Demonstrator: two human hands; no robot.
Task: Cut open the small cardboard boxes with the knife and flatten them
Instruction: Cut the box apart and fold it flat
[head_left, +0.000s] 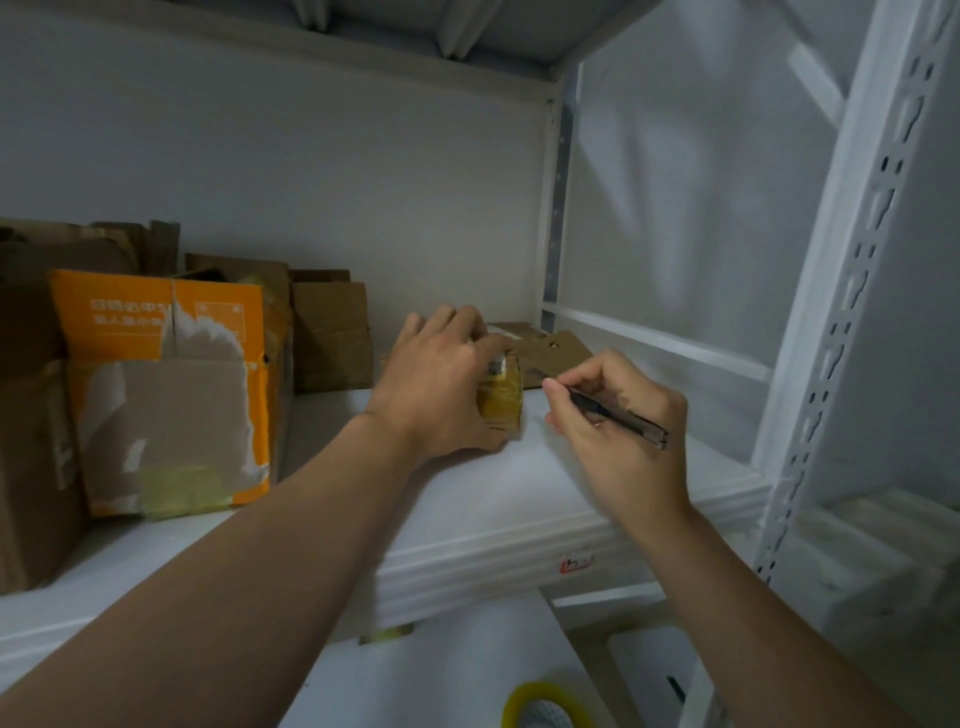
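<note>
A small cardboard box (503, 397) wrapped in yellowish tape stands on the white shelf (519, 499). My left hand (441, 382) grips it from the left and over its top, hiding most of it. My right hand (618, 426) holds a dark knife (618, 413) like a pen, just right of the box. The knife's front end points left toward the box and is hidden by my fingers, so the blade cannot be seen. A flattened piece of cardboard (553, 353) lies behind the box.
An orange and brown box (166, 389) and several more brown boxes (332, 332) stand at the left of the shelf. A white slotted upright (841, 332) rises at right. A roll of yellow tape (545, 704) lies below the shelf.
</note>
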